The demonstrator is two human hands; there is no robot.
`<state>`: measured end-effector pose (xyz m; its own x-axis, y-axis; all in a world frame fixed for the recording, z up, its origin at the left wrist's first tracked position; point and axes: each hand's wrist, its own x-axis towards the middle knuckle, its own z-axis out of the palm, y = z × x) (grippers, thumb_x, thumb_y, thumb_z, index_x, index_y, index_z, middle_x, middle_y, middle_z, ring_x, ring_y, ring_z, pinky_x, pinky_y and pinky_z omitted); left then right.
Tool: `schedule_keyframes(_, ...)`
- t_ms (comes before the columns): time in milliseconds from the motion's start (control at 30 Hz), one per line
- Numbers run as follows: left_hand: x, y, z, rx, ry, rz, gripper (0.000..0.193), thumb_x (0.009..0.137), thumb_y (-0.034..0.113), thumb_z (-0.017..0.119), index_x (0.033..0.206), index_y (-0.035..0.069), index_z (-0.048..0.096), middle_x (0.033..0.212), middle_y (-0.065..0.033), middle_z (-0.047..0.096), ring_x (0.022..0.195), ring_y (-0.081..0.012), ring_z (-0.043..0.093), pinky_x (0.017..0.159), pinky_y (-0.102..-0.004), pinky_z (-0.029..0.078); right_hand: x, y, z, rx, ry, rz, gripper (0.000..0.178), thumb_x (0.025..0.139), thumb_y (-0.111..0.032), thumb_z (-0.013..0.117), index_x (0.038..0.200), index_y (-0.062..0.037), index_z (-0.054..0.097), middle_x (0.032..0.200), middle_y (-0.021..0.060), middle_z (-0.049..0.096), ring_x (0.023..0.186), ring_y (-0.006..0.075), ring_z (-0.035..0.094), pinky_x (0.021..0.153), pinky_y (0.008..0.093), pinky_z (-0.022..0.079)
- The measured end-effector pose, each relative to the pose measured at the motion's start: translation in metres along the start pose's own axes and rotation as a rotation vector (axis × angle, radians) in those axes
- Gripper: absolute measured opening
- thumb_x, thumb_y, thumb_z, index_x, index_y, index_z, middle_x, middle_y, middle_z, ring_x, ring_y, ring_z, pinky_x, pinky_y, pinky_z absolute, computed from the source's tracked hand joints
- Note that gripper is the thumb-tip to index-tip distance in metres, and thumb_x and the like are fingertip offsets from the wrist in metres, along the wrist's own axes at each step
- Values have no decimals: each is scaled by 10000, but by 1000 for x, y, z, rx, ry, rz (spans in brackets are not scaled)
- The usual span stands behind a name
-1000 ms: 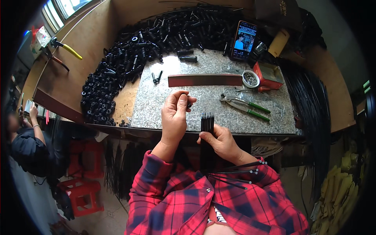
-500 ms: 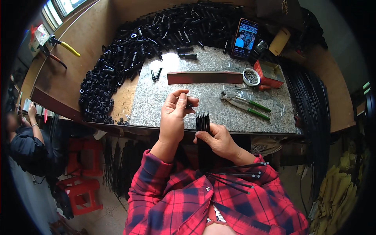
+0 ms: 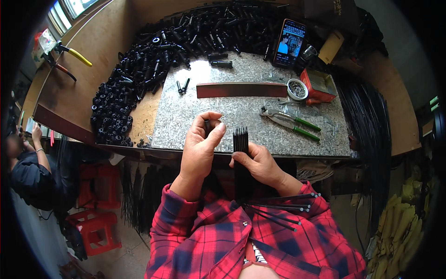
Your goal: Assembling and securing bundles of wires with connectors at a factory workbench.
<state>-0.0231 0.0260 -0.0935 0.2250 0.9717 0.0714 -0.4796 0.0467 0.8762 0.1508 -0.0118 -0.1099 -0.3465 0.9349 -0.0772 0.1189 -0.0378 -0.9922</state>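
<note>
Several loose black rods fan across the shirt, their pale ends toward the right sleeve, apparently parked there within easy reach. Just above them the right hand grips a bundle of thin black sticks upright at the worktop's near edge, tips pointing away. The thumb lies across the front, probably to keep the sticks flat side by side; the forearm slants in from the right. The left hand is raised near the tips, wrist upright, fingers curled and thumb apart from the forefinger; a dark patch shows in the curl, but I cannot tell whether it is a held piece.

Green-handled pliers lie toward the worktop's right edge, handles toward the near right corner, perhaps for quick pickup. Beyond, a dark red strip runs crosswise, its right end by a white bowl and red box at the right edge. A phone leans by the far right corner, screen facing the person, seemingly for viewing. Black tubes heap around the far and left edges
</note>
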Motion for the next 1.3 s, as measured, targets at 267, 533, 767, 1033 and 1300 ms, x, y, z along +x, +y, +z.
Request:
schedule_keyframes(267,7,4,-1,-386,119,-157,338,1000,150,374,1297,-7,414,981,-98,573,821,-138,538,755,-253,456,0,3,-2,40,2,-5,223,943,-224,554,864,-21,601,781,29,654,745,83,589,699,240,466)
schedule_keyframes(533,7,0,-7,-268,72,-157,345,943,66,484,1282,6,469,992,-130,614,938,-239,630,831,-331,536,-1,0,-1,-14,-2,-44,253,958,-231,522,846,-24,615,771,23,652,744,81,585,692,244,461)
schedule_keyframes(767,9,-5,-11,-284,37,-141,307,935,62,515,1237,7,514,975,-93,622,924,-168,625,766,-266,544,-1,-1,1,-9,-4,-36,253,957,-237,523,843,-30,614,764,19,651,736,79,583,681,244,456)
schedule_keyframes(1033,10,-9,-13,-338,3,-152,312,895,24,566,1207,14,548,971,-74,624,939,-147,612,792,-274,522,1,4,0,-37,-12,-50,251,948,-247,541,835,-32,608,754,16,649,724,80,582,670,245,456)
schedule_keyframes(1300,11,-8,-10,-335,0,-177,311,894,37,573,1201,5,541,1011,-122,640,932,-166,623,802,-285,529,1,2,1,-28,-6,-49,250,937,-245,558,836,-21,600,740,24,645,705,76,578,646,247,461)
